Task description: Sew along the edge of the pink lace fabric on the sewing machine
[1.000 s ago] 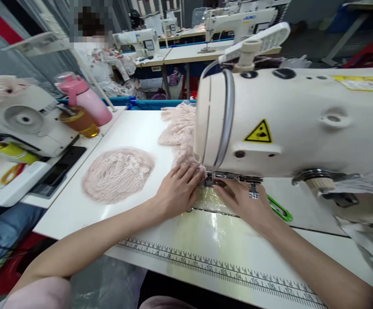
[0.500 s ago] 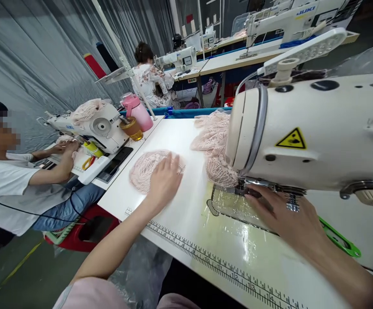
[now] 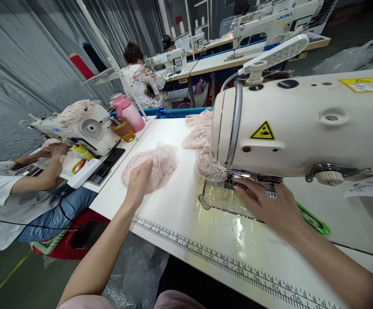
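A pale pink lace piece (image 3: pixel 163 169) lies on the white table left of the sewing machine (image 3: pixel 289 124). My left hand (image 3: pixel 139 182) is closed on it, pinching its left part, and the lace is lifted and blurred there. Further pink lace (image 3: pixel 211 167) is bunched beside the machine head, its near end reaching the presser foot (image 3: pixel 230 182). My right hand (image 3: pixel 270 201) rests at the presser foot, under the machine head, thumb and forefinger apart. Its other fingers are partly hidden, and I see nothing held in it.
Green thread snips (image 3: pixel 313 219) lie right of my right wrist. A ruler scale (image 3: pixel 206 253) runs along the table's front edge. Left stand a pink jug (image 3: pixel 130 113), an amber cup (image 3: pixel 124 128) and a phone (image 3: pixel 109 163). A co-worker's hands (image 3: pixel 56 150) are at another sewing machine (image 3: pixel 90 128).
My left hand, spread flat on the lace before, has drawn left and closed on it, lifting some. The view has turned right; my right hand stays at the presser foot.
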Available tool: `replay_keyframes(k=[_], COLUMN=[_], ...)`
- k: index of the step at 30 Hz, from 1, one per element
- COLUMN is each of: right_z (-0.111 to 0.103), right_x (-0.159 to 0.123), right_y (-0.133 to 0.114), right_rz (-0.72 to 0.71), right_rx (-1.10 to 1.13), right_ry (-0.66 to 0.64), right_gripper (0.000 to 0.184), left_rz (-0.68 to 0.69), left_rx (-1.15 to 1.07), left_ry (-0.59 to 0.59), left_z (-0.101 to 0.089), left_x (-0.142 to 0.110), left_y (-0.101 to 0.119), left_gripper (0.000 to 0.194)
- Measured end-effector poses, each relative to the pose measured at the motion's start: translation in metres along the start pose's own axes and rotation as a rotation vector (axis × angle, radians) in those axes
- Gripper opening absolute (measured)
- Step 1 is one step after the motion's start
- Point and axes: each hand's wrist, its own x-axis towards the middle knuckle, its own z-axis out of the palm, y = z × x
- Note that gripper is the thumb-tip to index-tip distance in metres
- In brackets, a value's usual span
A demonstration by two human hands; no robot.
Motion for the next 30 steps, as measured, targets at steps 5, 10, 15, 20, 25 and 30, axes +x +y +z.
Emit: replay_keyframes(k=[5, 10, 15, 20, 25, 30], right_z=[-0.009, -0.020, -0.025, -0.025, -0.025, -0.023], right_x=[0.006, 0.008, 0.007, 0.007, 0.006, 0.006], right_y=[-0.007, -0.012, -0.013, -0.014, -0.014, -0.012], right_rz=[0.019, -0.080, -0.307, -0.301, -0.266, -0.234], right_rx=[-0.054, -0.022, -0.034, -0.055, -0.079, -0.092], right_ry=[0.020, 0.032, 0.042, 0.017, 0.011, -0.019], right_gripper=[0.029, 0.027, 0.031, 0.035, 0.032, 0.030], left_rz=[0.388, 0.596, 0.580, 0.541, 0.583, 0.572], left_rx=[-0.356, -0.166, 0.051, 0.145, 0.214, 0.187], left_ry=[-0.578, -0.425, -0.336, -0.253, -0.251, -0.285], left_z=[0.023, 0.051, 0.064, 0.071, 0.086, 0.092], left_x=[-0.011, -0.024, -0.022, -0.012, -0.005, 0.011], left_y=[0.070, 0.103, 0.098, 0.096, 0.092, 0.081], left_gripper=[0.040, 0.039, 0.039, 0.034, 0.046, 0.045])
